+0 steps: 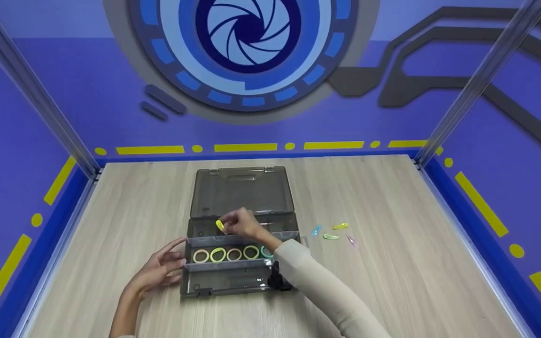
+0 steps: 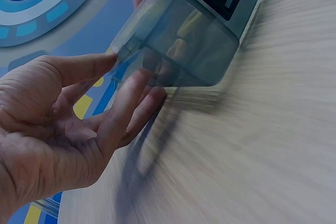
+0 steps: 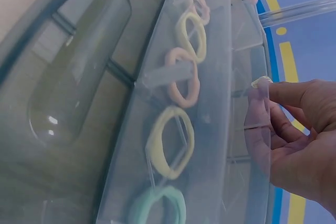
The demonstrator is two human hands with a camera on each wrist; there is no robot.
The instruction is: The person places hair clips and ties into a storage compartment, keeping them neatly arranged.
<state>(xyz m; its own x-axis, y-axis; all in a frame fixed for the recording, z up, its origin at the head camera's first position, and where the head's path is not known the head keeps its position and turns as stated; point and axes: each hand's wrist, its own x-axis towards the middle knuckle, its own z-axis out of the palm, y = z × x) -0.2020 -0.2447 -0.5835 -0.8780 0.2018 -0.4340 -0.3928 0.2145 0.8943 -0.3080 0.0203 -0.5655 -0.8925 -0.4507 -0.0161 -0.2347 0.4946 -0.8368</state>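
Note:
My right hand (image 1: 241, 222) pinches a yellow hair clip (image 1: 220, 225) above the back part of the grey see-through case (image 1: 233, 283). In the right wrist view, that hand (image 3: 302, 129) shows behind the clear wall of the tray (image 3: 212, 145), thumb and fingertips together. My left hand (image 1: 160, 270) touches the case's left side with its fingertips; in the left wrist view the hand (image 2: 79, 124) has its fingers loosely bent at the case's corner (image 2: 205, 51). Across the case lies the tray (image 1: 226, 266), holding several hair ties in a row, among them a yellow one (image 1: 218, 255) and a green one (image 1: 266, 252).
The raised lid (image 1: 242, 192) lies back behind the case. To the right on the table are a blue clip (image 1: 316, 230), a yellow clip (image 1: 341, 226), a green clip (image 1: 331, 236) and a pink clip (image 1: 351, 240). A black object (image 1: 276, 278) is at the case's front right.

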